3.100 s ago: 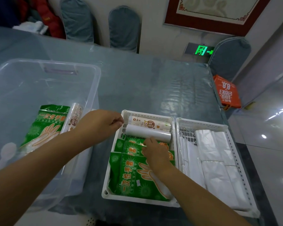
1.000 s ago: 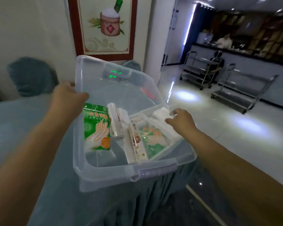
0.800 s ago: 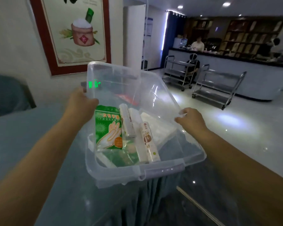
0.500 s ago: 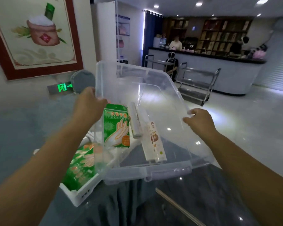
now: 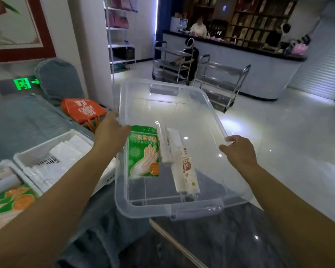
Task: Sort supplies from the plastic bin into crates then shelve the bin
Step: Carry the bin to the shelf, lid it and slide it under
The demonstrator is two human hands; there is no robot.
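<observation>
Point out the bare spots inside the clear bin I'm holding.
Free: the bin floor's far half, toward the far handle, and its right strip beside the right hand. Crowded: near-left, where the green glove pack and rolls lie by the left hand.

head cam | faces forward-down | close over clear bin [image 5: 182,120] | single view

clear plastic bin [image 5: 199,113] | held off table | holds green glove pack [image 5: 144,151], seemingly two rolls [image 5: 186,167]

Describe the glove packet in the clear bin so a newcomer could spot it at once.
Find the clear plastic bin held by the left hand and right hand. The glove packet lies inside near the left wall. It alone is green, printed with white hands; its neighbours are pale rolls.
</observation>
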